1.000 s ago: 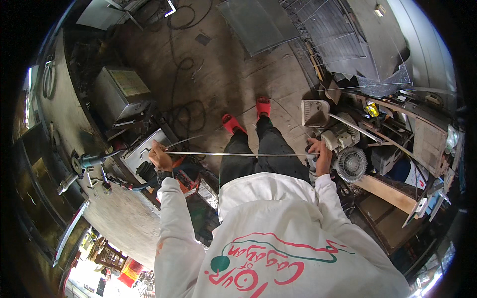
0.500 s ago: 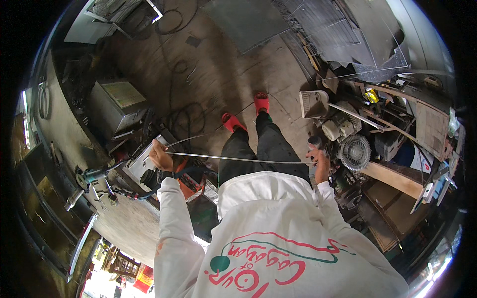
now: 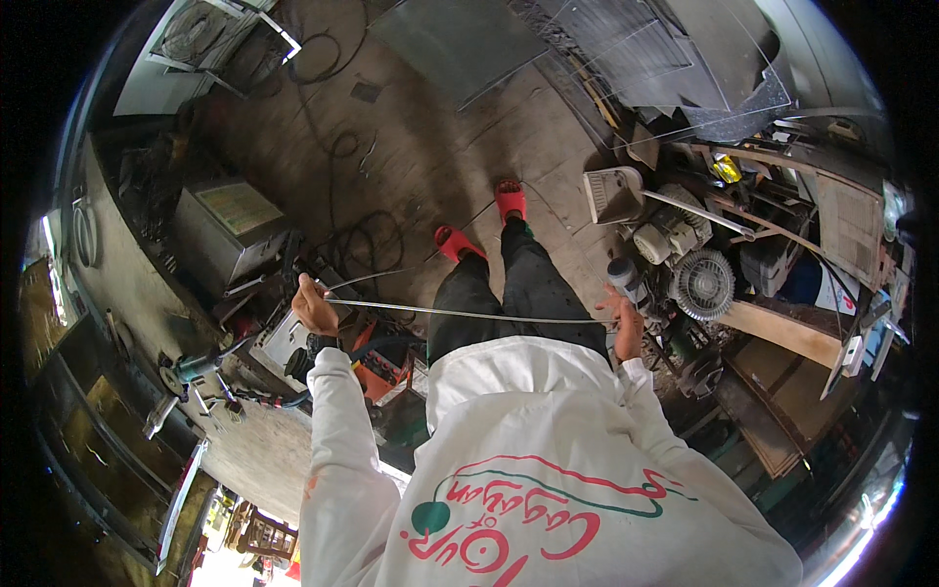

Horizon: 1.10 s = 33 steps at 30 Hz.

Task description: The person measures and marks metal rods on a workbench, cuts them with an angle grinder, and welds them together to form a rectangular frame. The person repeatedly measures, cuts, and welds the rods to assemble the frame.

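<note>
A long, thin silvery metal rod point(image 3: 460, 313) spans in front of my thighs, bowing slightly. My left hand point(image 3: 315, 306) is closed on its left end. A shorter pale strip point(image 3: 367, 278) runs from the same hand up toward the floor; whether it is part of the rod I cannot tell. At the rod's right end, my right hand point(image 3: 624, 323) pinches it, with some fingers partly stretched out. Just beyond that hand is a grey, round-topped machine part point(image 3: 623, 273).
To the right are a finned electric motor point(image 3: 702, 284), a wooden plank point(image 3: 782, 331) and stacked scrap. A metal box point(image 3: 231, 220), an orange machine point(image 3: 377, 377) and an angle grinder point(image 3: 186, 368) are on the left. Cables point(image 3: 367, 240) lie coiled on the floor ahead.
The view has turned slightly, shifting the surroundings. Both hands keep their hold on the rod and have barely moved relative to my body.
</note>
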Available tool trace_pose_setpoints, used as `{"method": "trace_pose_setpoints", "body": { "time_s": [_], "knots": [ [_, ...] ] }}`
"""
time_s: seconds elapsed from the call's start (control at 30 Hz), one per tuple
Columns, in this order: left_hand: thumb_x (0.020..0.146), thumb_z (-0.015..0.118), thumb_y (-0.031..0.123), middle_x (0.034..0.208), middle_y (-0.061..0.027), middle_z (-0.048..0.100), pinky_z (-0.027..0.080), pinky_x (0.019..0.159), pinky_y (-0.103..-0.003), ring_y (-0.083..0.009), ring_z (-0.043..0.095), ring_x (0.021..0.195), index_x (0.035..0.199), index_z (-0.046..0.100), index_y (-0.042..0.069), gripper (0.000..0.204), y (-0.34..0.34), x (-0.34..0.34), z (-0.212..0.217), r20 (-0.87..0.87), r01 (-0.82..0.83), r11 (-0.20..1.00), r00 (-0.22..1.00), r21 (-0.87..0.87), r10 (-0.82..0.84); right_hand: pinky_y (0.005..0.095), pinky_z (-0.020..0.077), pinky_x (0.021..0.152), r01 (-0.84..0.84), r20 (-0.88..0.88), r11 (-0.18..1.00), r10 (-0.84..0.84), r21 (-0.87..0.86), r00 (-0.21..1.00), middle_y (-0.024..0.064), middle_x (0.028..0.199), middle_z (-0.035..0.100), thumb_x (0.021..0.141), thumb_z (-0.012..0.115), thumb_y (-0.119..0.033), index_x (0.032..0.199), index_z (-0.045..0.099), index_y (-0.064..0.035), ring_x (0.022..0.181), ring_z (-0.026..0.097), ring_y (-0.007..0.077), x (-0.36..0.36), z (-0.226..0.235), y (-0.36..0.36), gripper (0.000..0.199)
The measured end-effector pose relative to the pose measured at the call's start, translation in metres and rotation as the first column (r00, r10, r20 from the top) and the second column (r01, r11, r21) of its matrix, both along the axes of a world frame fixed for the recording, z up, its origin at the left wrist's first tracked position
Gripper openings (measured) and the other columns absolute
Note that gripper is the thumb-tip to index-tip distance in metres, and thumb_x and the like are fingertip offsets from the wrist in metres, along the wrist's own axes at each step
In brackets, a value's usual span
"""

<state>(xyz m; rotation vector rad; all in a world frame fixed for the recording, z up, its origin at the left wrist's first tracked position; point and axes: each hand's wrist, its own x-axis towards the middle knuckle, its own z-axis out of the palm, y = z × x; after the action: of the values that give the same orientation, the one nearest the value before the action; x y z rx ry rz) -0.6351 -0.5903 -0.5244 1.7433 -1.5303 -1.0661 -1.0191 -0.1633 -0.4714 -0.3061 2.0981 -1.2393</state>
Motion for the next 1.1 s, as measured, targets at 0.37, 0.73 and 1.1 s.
{"method": "trace_pose_setpoints", "body": {
  "time_s": [0.37, 0.73, 1.1],
  "knots": [
    [0.111, 0.047, 0.042, 0.059, -0.0031, 0.050, 0.036, 0.059, -0.037, -0.0151, 0.044, 0.058, 0.062, 0.050, 0.004, 0.062, 0.055, 0.024, -0.010, 0.131, -0.134, 0.984, 0.980, -0.117, 0.149, 0.0372, 0.0443, 0.107, -0.315, -0.032, 0.947, 0.317, 0.058, 0.948, 0.0106, 0.110, 0.077, 0.115, 0.037, -0.048, 0.117, 0.077, 0.0001, 0.111, 0.067, 0.0202, -0.146, -0.010, -0.102, 0.062],
    [0.116, 0.042, 0.040, 0.090, -0.0075, 0.062, 0.044, 0.086, -0.033, -0.0188, 0.057, 0.088, 0.094, 0.064, 0.000, 0.051, 0.214, 0.021, 0.052, -0.181, -0.469, 0.883, 0.872, -0.036, 0.456, 0.0351, 0.0453, 0.106, -0.540, 0.079, 0.837, 0.547, -0.094, 0.834, 0.0086, 0.122, 0.075, 0.114, 0.047, -0.039, 0.118, 0.075, -0.0047, 0.119, 0.066, 0.0220, -0.183, -0.006, -0.244, 0.045],
    [0.114, 0.041, 0.047, 0.123, -0.0149, 0.071, 0.042, 0.111, -0.038, -0.0252, 0.063, 0.120, 0.122, 0.069, -0.005, 0.060, 0.208, 0.034, 0.061, -0.278, -0.561, 0.827, 0.790, 0.034, 0.547, 0.0378, 0.0475, 0.111, -0.616, 0.152, 0.784, 0.619, -0.077, 0.770, 0.0104, 0.130, 0.072, 0.110, 0.051, -0.040, 0.129, 0.069, 0.0010, 0.123, 0.065, 0.0215, -0.216, 0.008, -0.256, 0.049]
  ]
}}
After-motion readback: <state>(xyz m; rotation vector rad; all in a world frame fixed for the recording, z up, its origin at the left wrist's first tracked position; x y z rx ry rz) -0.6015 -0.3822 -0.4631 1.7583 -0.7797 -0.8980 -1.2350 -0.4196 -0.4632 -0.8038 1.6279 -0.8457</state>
